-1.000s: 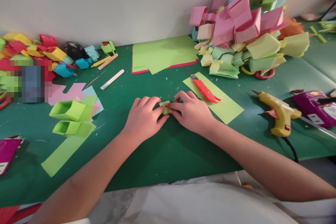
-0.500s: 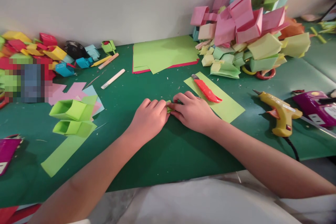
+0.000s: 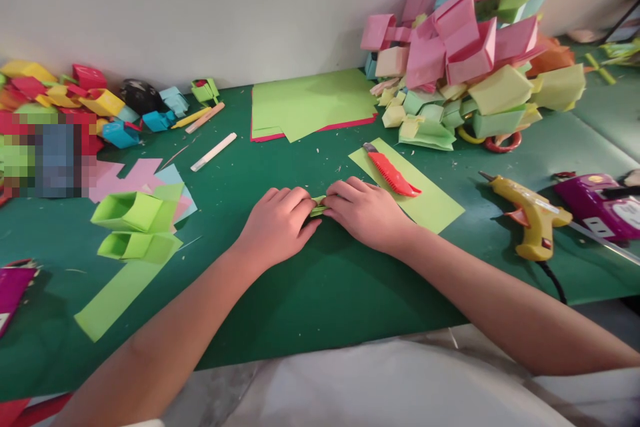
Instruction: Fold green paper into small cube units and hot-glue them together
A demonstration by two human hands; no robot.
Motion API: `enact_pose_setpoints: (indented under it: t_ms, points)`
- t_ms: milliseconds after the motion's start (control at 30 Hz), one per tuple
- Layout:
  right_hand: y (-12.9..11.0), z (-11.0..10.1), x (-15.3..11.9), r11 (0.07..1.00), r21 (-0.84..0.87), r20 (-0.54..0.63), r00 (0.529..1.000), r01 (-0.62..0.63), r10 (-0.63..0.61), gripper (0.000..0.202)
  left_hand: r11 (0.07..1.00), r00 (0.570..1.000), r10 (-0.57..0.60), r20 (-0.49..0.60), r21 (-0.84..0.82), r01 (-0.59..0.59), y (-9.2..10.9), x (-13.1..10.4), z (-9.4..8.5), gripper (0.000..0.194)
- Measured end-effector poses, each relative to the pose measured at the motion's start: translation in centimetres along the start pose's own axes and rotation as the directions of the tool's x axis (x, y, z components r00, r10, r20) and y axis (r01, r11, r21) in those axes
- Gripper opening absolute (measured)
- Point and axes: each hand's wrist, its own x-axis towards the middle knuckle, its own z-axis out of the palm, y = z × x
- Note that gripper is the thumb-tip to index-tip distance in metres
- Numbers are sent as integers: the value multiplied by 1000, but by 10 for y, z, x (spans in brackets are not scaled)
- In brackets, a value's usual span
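A small folded green paper piece (image 3: 318, 207) shows between my hands over the green table (image 3: 320, 293). My left hand (image 3: 278, 225) pinches its left end, and the fingers of my right hand (image 3: 367, 215) are closed on its right end. Most of the piece is hidden by the fingers. Just beyond my right hand, a red cutter (image 3: 393, 172) lies on a light green sheet (image 3: 430, 197). Two open green paper boxes (image 3: 127, 211) and a green strip (image 3: 113, 293) rest to the left of my left hand.
A stack of green sheets (image 3: 310, 103) lies at the back. Pink and pale paper boxes (image 3: 465, 47) pile up at the back right. A yellow glue gun (image 3: 537, 213) with its cord is at the right. Colourful paper pieces (image 3: 103, 101) and a white stick (image 3: 214, 151) are on the left.
My fingers have shifted on the small green piece, and more of it now shows between them. My left thumb sits a little farther from my right hand.
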Motion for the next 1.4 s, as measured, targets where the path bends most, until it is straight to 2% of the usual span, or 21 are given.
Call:
enact_pose_setpoints:
  t_ms: [100,200,333,400,500,633,767,867,1000,1100,1167,1333,1400]
  points:
    - [1,-6,-2,992,127,-20,1000,-15,17,38,994,996,-25,-87,-109,15,0,0,1,21]
    - [2,-12,-5,972,232,-31,999,33,-26,35,970,991,-39,-126,-244,7,3,0,-2,22]
    - [2,-17,-7,953,287,-52,995,100,-89,32,909,990,-110,-90,-412,64,12,-1,-11,23]
    - [3,-19,-7,928,353,-29,993,116,-113,31,869,989,-142,-45,-484,103,14,-1,-15,21]
    - [6,-21,-7,881,460,33,989,112,-144,29,833,992,-129,8,-542,113,15,-1,-17,18]
    - [12,-18,-7,893,435,88,981,119,-173,30,872,997,-64,46,-483,78,14,-1,-14,18]
    - [11,-8,-7,961,212,91,976,177,-199,37,900,997,-60,48,-430,74,12,-2,-8,12]
    - [7,-3,-8,980,61,63,979,191,-195,36,926,999,-50,17,-374,53,12,-3,-5,8]
    - [5,-5,-8,983,10,33,983,182,-182,31,992,999,35,-41,-118,-39,14,-3,-2,16]
    - [5,-7,-9,985,29,-6,986,169,-169,29,995,993,97,-68,37,-94,16,-4,-2,24]
    - [3,-6,-9,986,18,-31,985,168,-167,29,993,991,108,-73,49,-105,17,-4,-2,24]
    - [-1,2,-11,980,-21,-115,973,197,-199,33,994,1000,20,-22,-105,-22,21,-7,-5,11]
    - [1,3,-12,973,-6,-143,963,231,-230,33,994,1000,27,-11,-104,-28,22,-8,-5,12]
